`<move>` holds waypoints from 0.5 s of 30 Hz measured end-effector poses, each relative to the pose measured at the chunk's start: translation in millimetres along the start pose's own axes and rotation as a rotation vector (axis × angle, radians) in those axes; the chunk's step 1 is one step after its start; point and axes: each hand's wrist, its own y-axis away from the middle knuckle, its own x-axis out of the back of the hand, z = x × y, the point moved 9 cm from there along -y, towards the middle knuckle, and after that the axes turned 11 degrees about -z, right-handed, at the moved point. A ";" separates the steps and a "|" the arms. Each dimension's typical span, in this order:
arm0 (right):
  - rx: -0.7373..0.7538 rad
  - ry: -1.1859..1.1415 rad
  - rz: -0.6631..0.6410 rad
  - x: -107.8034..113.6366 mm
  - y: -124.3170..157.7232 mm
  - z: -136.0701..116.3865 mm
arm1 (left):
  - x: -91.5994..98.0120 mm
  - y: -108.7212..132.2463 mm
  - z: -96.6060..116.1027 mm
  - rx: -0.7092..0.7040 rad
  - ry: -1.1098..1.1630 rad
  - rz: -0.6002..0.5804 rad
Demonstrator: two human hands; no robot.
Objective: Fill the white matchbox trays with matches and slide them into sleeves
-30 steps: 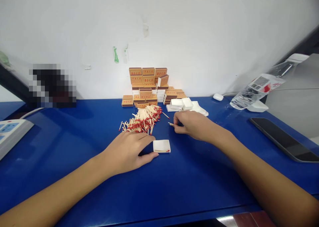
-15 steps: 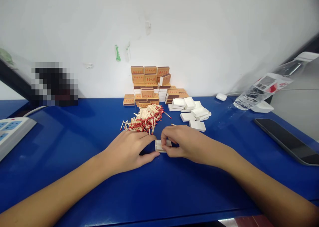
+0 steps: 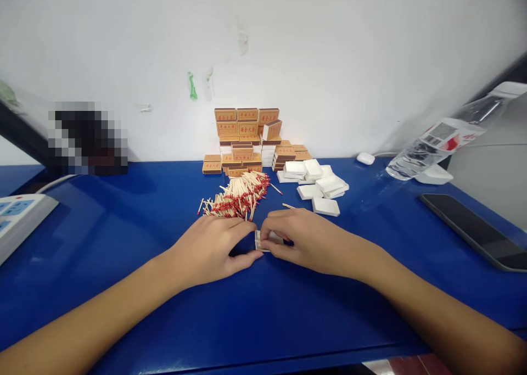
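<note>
A small white matchbox tray [image 3: 263, 240] lies on the blue table [image 3: 123, 221] between my two hands. My left hand [image 3: 214, 247] rests beside its left end, thumb and fingers curled against it. My right hand [image 3: 302, 236] covers most of the tray from the right, its fingers pinched over the top; what they hold is hidden. Just behind the hands lies a pile of red-tipped matches [image 3: 237, 197]. One loose match [image 3: 287, 206] lies near my right hand.
Stacked brown matchbox sleeves [image 3: 247, 139] stand against the wall. Several white trays [image 3: 315, 183] lie right of the matches. A power strip [image 3: 18, 218] sits at far left; a phone [image 3: 473, 229], a plastic bottle [image 3: 428, 147] and a white earbud case [image 3: 365, 158] at right.
My right hand came back from near the white trays to the small tray and closed over it, then shifted slightly left. My left hand stayed put.
</note>
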 end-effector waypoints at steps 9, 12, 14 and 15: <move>0.012 0.074 0.070 14.3 7.4 -3.3 | 1.3 -0.1 0.1 0.006 -0.002 0.010; -0.012 0.106 0.145 26.3 10.4 2.9 | 1.8 0.5 0.1 0.006 -0.014 0.019; -0.104 0.151 0.235 38.9 13.8 17.3 | 3.5 1.2 1.2 -0.003 -0.024 0.040; -0.164 0.179 0.269 44.1 15.5 26.6 | 4.6 1.6 1.8 -0.009 -0.025 0.053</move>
